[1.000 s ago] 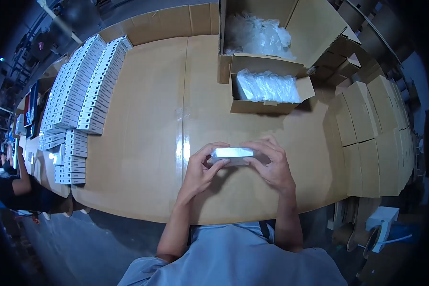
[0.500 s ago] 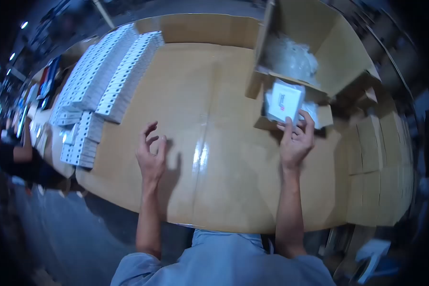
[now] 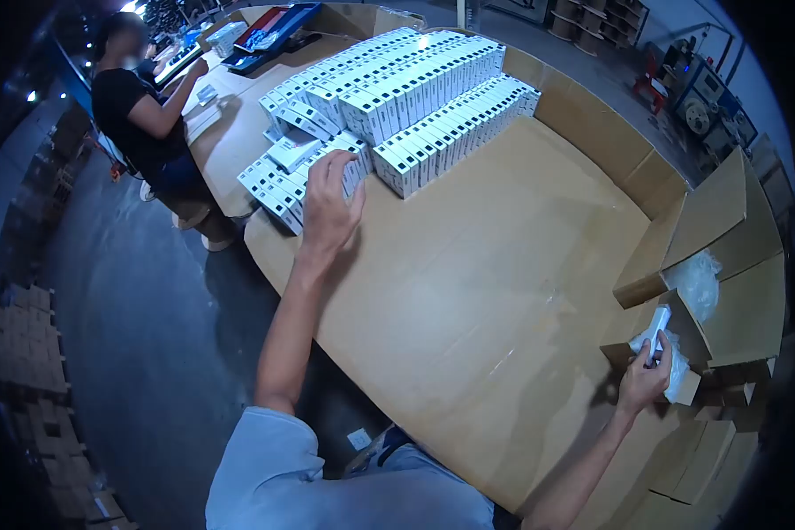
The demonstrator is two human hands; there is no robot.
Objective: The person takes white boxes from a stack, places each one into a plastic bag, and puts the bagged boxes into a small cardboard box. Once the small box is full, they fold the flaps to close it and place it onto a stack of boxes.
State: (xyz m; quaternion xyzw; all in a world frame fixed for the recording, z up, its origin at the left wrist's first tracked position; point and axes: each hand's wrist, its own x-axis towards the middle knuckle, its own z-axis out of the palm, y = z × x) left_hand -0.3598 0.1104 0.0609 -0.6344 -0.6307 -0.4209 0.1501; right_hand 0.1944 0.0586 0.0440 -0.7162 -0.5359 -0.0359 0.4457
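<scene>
My left hand (image 3: 331, 201) is over the near end of the rows of small white boxes (image 3: 406, 102), its fingers apart and bent; nothing shows in it. A loose white box (image 3: 293, 152) lies tilted on top of the rows beside my fingertips. On the right, my right hand (image 3: 647, 378) grips a slim white box (image 3: 657, 325), seen edge-on, between thumb and fingers. It is above a small open carton (image 3: 620, 357) that holds clear plastic bags.
A large open carton (image 3: 742, 305) with plastic bags (image 3: 698, 283) stands at the right. Cardboard walls (image 3: 605, 146) edge the tabletop (image 3: 468, 283). At the upper left a person (image 3: 146, 106) works near blue and red trays (image 3: 272, 40). Machinery stands in the far right background.
The view has swung left. My left hand has moved from over the bare cardboard to the box rows. The white box in my right hand has turned from face-on to edge-on.
</scene>
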